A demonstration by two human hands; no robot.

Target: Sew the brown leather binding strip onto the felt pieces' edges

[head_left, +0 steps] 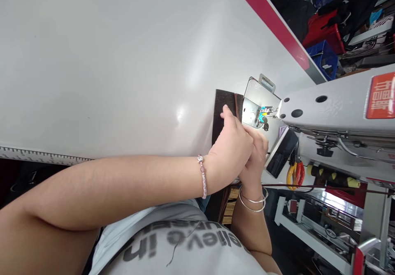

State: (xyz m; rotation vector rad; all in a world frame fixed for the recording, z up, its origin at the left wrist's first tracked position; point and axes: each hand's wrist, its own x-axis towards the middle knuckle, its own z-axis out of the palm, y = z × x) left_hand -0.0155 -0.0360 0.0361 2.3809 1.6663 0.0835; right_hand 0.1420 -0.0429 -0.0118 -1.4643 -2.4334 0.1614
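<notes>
Item: dark piece point(219, 106), one, flat, with a brown strip point(237, 103) running along its right side. Place: on the white table point(123, 69), just left of the needle plate point(250, 111), partly covered by the hands. Dark material also shows nearer, below the wrists; whether it is one with this piece cannot be told.

Handling, as judged: light; pliable, perhaps with the body of leather or thick cloth; not fragile; apt to slide on the glossy table. The narrow brown strip looks likelier to shift or twist than the broad dark part.

Hold, as judged: broad part best pressed flat from the left; right side best guided between thumb and fingers, near the strip and clear of the presser foot point(263, 115).

Left hand point(232, 145): over the dark piece, fingers toward the far side, close together; whether they clamp it cannot be told. Bracelet point(203, 176) at the wrist.

Right hand point(254, 153): against the left hand, on its right, fingers bent; what they pinch, if anything, is hidden. Bangles point(253, 206) below.

Adjacent: sewing machine point(330, 96), right; phone point(282, 151) and orange-handled tool point(296, 175), right of the hands, toward the near side.
</notes>
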